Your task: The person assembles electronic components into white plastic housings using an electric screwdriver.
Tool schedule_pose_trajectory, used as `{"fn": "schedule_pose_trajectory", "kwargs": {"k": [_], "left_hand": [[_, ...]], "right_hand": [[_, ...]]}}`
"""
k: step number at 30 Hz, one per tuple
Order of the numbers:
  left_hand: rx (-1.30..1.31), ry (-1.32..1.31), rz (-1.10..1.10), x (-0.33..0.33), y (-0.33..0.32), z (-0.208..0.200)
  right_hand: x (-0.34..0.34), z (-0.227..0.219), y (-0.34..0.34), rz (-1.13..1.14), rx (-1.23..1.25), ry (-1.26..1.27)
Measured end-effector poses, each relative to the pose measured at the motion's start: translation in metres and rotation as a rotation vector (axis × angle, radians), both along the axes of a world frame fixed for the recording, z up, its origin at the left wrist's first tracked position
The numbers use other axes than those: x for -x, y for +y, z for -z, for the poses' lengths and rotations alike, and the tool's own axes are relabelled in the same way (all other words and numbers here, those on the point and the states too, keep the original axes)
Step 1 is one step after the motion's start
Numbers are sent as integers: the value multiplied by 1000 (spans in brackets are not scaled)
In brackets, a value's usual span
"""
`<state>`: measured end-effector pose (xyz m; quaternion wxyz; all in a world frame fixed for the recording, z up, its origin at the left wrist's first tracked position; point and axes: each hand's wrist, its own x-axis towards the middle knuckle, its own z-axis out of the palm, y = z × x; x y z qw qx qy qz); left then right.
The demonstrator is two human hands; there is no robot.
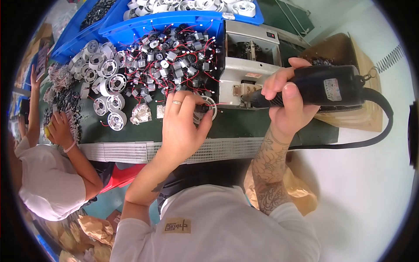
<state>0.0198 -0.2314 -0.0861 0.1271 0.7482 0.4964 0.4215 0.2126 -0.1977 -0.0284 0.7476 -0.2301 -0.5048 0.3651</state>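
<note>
My right hand (290,96) is wrapped round a black electric screwdriver (325,85), held nearly level. The screwdriver's nose points left at the front opening of a pale metal screw feeder (248,70); I cannot make out its tip. On the bench, my left hand (183,124) has its fingers curled over a white round plastic housing (213,112), thumb against its near side. A small dark part sits in the housing beneath the fingertips, partly hidden. Just beyond lies a heap of small grey motors (170,61) with red wires.
White round housings (109,67) are piled left of the motors. Blue bins (174,19) stand behind. At right are a cardboard box (366,83), a coiled spring (390,59) and the screwdriver's cable (386,115). A co-worker's hand (61,129) is at left; mesh strip (122,153) edges the bench.
</note>
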Motion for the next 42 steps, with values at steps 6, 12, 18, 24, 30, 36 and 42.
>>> {"fn": "schedule_pose_trajectory", "kwargs": {"k": [6, 12, 18, 24, 30, 36, 42], "left_hand": [[36, 177, 85, 1, 11, -21], [128, -24, 141, 7, 14, -19], [203, -187, 105, 12, 9, -14], [296, -285, 39, 17, 7, -13], [439, -434, -3, 15, 6, -12], [445, -321, 41, 18, 5, -7], [295, -219, 54, 20, 9, -8]], "right_hand": [[-2, 5, 0, -14, -23, -2], [-5, 2, -4, -92, 38, -28], [-4, 0, 1, -19, -7, -4], [-3, 5, 4, -43, 3, 15], [-3, 0, -4, -136, 62, -47], [-3, -8, -9, -232, 60, -148], [19, -20, -9, -299, 50, -121]]}}
